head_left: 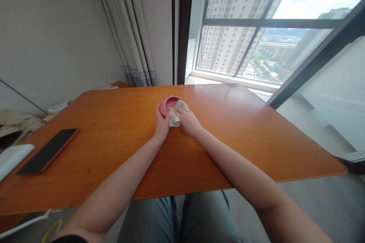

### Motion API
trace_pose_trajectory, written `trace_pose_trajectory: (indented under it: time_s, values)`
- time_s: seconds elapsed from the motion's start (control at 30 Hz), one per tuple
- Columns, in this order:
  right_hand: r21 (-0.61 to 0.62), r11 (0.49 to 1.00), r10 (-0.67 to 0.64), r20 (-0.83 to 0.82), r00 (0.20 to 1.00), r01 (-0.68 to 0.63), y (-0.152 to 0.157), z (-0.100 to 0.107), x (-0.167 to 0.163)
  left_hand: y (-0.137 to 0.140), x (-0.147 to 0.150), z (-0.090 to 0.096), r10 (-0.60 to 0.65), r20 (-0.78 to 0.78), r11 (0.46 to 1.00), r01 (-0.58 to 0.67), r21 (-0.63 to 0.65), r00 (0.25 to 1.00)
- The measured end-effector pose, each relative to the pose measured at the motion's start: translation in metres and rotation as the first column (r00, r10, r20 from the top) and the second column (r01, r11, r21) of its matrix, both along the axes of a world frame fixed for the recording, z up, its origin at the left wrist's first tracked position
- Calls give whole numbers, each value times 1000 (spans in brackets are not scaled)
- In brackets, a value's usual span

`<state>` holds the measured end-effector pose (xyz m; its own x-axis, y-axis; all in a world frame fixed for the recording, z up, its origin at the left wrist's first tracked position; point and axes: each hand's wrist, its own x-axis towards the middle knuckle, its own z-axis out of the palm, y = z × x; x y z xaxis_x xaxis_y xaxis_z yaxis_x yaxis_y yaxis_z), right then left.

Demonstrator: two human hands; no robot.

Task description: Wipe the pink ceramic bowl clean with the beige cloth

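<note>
Bowl's looking light, stiff, maybe slick, so I'd be gripping its wall; the cloth at its near right rim is looking soft and floppy. Left hand's clasping the bowl's left side, right hand's pinching cloth at the bowl's right, table's lying beneath the bowl.

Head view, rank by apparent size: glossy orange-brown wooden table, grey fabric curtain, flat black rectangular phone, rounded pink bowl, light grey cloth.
1. Wooden table
2. Grey curtain
3. Black phone
Unranked, smallest: pink bowl and light grey cloth. They look alike in size, and both are partly covered.
</note>
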<state>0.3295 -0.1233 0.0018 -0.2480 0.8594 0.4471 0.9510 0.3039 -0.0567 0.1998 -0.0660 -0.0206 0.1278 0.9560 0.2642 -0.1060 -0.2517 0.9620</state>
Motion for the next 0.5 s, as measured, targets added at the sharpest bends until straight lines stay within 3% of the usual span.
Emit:
trace_pose_trajectory:
  time_s: [0.07, 0.23, 0.5]
  values:
    - [-5, 1000, 10, -22, 1000, -10, 0, -2, -2, -2, 2, -3, 3, 18, 1000, -3, 8, 1000]
    - [-47, 994, 98, -22, 995, -99, 0, 2, 6, 4, -6, 7, -36, -126, 994, 48, 96, 991]
    - [0, 989, 146, 135, 980, -147, -3, 10, 14, 17, -21, 16, -109, -276, 963, 170, 209, 955]
